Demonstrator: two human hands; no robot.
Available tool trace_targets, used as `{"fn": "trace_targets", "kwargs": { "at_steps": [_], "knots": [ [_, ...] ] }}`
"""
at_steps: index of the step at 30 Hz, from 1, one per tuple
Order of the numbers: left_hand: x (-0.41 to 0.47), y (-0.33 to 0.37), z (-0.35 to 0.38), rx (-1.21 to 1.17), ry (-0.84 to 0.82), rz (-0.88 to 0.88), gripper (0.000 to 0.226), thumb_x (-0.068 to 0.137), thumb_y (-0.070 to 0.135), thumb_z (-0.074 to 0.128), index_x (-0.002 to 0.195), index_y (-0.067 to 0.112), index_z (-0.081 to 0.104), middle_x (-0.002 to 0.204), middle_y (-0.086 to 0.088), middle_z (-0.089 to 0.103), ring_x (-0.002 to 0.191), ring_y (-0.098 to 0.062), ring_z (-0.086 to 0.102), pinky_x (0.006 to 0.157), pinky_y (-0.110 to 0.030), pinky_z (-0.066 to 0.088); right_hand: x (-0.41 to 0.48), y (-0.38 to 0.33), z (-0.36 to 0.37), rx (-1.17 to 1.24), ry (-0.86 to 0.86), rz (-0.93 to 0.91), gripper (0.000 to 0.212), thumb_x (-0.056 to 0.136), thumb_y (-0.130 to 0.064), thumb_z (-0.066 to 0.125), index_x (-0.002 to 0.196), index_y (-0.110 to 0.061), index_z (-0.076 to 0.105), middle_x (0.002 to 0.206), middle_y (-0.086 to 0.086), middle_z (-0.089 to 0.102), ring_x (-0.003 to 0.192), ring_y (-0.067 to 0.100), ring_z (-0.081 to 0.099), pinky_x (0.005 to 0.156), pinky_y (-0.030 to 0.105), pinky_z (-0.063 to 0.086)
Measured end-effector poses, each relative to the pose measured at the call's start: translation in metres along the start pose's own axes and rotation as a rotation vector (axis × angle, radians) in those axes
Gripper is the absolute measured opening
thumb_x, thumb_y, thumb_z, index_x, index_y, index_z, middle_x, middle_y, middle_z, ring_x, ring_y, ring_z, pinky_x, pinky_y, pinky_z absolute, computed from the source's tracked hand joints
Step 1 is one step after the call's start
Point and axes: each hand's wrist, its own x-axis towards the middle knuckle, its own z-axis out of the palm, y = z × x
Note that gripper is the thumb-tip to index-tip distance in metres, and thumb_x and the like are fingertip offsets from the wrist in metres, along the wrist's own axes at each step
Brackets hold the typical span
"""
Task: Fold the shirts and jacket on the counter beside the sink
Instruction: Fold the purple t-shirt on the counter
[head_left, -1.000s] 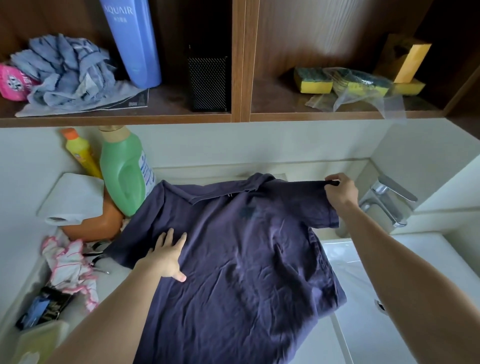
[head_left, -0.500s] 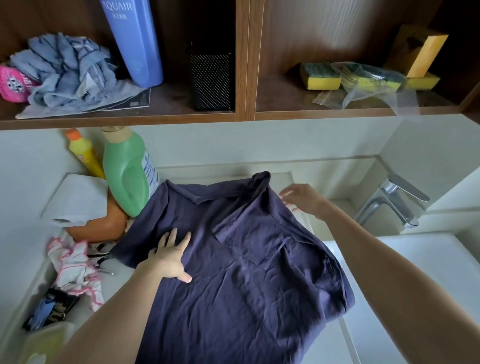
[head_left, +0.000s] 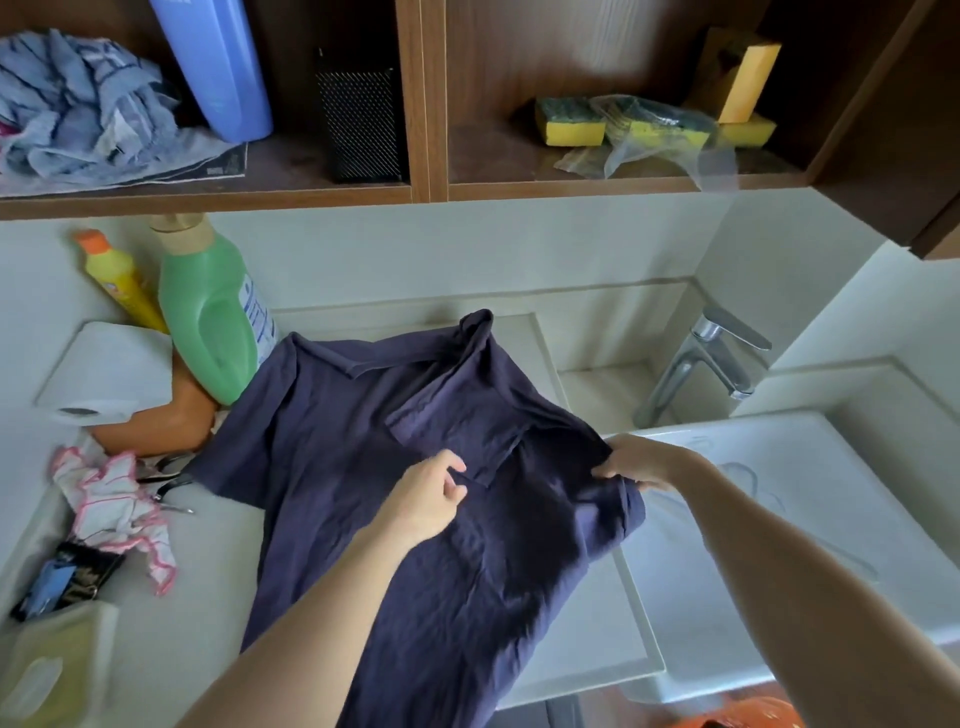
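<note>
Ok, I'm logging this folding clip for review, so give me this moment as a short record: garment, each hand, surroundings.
garment: navy shirt, spread on the counter, sink-side sleeve folded inward
left hand: left hand pinches the folded sleeve's edge at mid-shirt
right hand: right hand grips the shirt's edge beside the sink
nearby: green bottle, paper roll, faucet
progress: bottle-side sleeve not yet folded

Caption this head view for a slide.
Left hand and right hand grip a navy shirt on the counter beside the sink.
</note>
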Motion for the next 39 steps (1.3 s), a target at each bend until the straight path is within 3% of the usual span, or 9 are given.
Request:
{"fn": "trace_targets", "kwargs": {
  "at_steps": [2, 5, 7, 10, 13, 19, 29, 34, 39],
  "knots": [
    [-0.006, 0.014, 0.017, -0.061, -0.126, 0.044, 0.034, 0.095, 0.040, 0.059, 0.127, 0.030, 0.053, 0.109, 0.012, 0.061, 0.098, -0.010, 0.061, 0.090, -0.036, 0.052, -0.007, -0.010, -0.001, 0.105, 0.112, -0.113, 0.021, 0.092, -0.009, 0.058, 0.111, -0.005, 0.065, 0.110, 0.014, 0.070, 0.103, 0.028, 0.065, 0.094, 0.039, 0.053],
    [-0.006, 0.013, 0.029, 0.248, -0.187, 0.090, 0.066, 0.091, 0.061, 0.054, 0.148, 0.034, 0.035, 0.139, 0.005, 0.036, 0.128, -0.022, 0.037, 0.107, -0.042, 0.038, -0.017, -0.033, -0.005, 0.281, 0.254, -0.276, 0.014, 0.095, -0.018, 0.062, 0.106, -0.009, 0.067, 0.105, 0.011, 0.071, 0.089, 0.016, 0.067, 0.071, 0.022, 0.052],
    [-0.008, 0.002, 0.033, 0.361, -0.202, 0.064, 0.075, 0.091, 0.066, 0.048, 0.154, 0.034, 0.024, 0.151, 0.003, 0.019, 0.138, -0.028, 0.021, 0.113, -0.045, 0.029, -0.023, -0.038, -0.005, 0.462, 0.277, -0.332, 0.028, 0.093, -0.026, 0.069, 0.114, -0.008, 0.066, 0.107, 0.011, 0.072, 0.093, 0.017, 0.069, 0.073, 0.021, 0.053],
    [-0.015, -0.015, 0.043, 0.447, -0.217, 0.061, 0.080, 0.095, 0.065, 0.042, 0.158, 0.032, 0.006, 0.165, 0.000, -0.011, 0.152, -0.027, -0.007, 0.122, -0.046, 0.012, -0.031, -0.016, 0.000, 0.673, -0.018, -0.362, 0.049, 0.087, -0.032, 0.073, 0.124, -0.003, 0.060, 0.121, 0.017, 0.069, 0.115, 0.027, 0.065, 0.098, 0.036, 0.052],
    [-0.020, -0.022, 0.056, 0.524, -0.168, 0.058, 0.075, 0.100, 0.062, 0.028, 0.158, 0.032, -0.010, 0.163, -0.005, -0.027, 0.151, -0.024, -0.021, 0.123, -0.045, -0.002, -0.032, 0.024, 0.016, 0.561, -0.363, -0.339, 0.049, 0.087, -0.023, 0.073, 0.130, -0.004, 0.058, 0.128, 0.013, 0.066, 0.122, 0.025, 0.062, 0.100, 0.036, 0.051],
    [-0.020, -0.021, 0.063, 0.594, -0.120, 0.031, 0.070, 0.102, 0.060, 0.017, 0.156, 0.033, -0.017, 0.162, -0.004, -0.030, 0.151, -0.024, -0.021, 0.123, -0.047, -0.002, -0.028, 0.068, 0.029, 0.541, -0.290, -0.246, 0.035, 0.087, 0.003, 0.067, 0.122, 0.004, 0.062, 0.117, 0.019, 0.071, 0.111, 0.032, 0.067, 0.094, 0.041, 0.054],
    [-0.068, -0.016, 0.069, 0.501, -0.050, -0.042, 0.072, 0.102, 0.055, 0.033, 0.159, 0.027, -0.001, 0.166, -0.014, -0.008, 0.153, -0.033, -0.003, 0.124, -0.045, 0.008, -0.087, 0.108, 0.055, 0.610, -0.220, -0.199, 0.044, 0.087, -0.023, 0.076, 0.126, -0.009, 0.062, 0.124, 0.009, 0.069, 0.117, 0.024, 0.065, 0.101, 0.037, 0.048],
    [-0.133, -0.069, 0.076, 0.490, -0.041, -0.129, 0.075, 0.093, 0.073, 0.009, 0.155, 0.038, -0.015, 0.163, -0.003, -0.026, 0.151, -0.025, -0.020, 0.121, -0.051, -0.006, -0.120, 0.126, 0.103, 0.288, 0.008, -0.110, 0.016, 0.086, -0.009, 0.071, 0.102, -0.009, 0.066, 0.085, 0.015, 0.068, 0.069, 0.021, 0.062, 0.059, 0.030, 0.048],
    [-0.182, -0.107, 0.057, 0.476, -0.098, -0.178, 0.076, 0.091, 0.076, 0.011, 0.153, 0.042, -0.019, 0.162, -0.001, -0.031, 0.150, -0.026, -0.023, 0.121, -0.051, -0.007, -0.159, 0.129, 0.153, 0.147, -0.061, -0.029, 0.024, 0.084, -0.014, 0.074, 0.107, -0.015, 0.069, 0.104, 0.009, 0.075, 0.096, 0.025, 0.071, 0.085, 0.040, 0.059]
  ]
}}
